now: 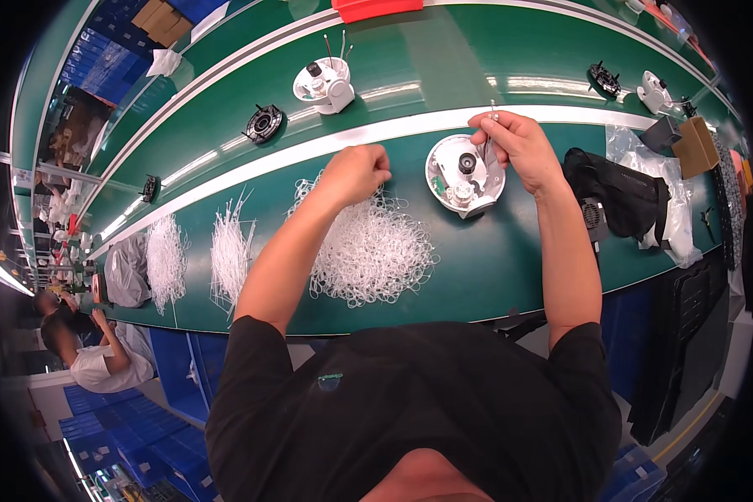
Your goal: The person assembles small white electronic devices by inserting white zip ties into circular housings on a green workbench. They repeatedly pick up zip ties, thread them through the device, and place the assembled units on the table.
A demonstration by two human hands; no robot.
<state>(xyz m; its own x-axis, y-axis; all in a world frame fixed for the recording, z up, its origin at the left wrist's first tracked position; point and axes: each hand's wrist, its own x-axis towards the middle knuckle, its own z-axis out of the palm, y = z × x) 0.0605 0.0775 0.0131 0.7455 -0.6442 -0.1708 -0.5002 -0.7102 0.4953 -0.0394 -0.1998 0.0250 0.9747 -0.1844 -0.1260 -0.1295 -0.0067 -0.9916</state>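
Note:
On the green bench in front of me sits a white round camera housing (490,193), with a black lens in the middle and a bit of green circuit board inside. My right hand (517,149) is at its upper right rim, thumb and fingers pinched on a thin wire (486,147) that rises from the housing. To the left lies a large heap of looped white cable ties (368,255). Over the heap's far edge hovers my left hand (356,174), its fingers curled closed; whatever they may hold is hidden.
Bundles of straight white ties (230,247) lie farther left, near a grey bag (127,272). Beyond the white rail, another housing (326,88) and a black ring part (264,123) rest on a green surface. A black bag (615,197) lies right. Another person (100,356) sits far left.

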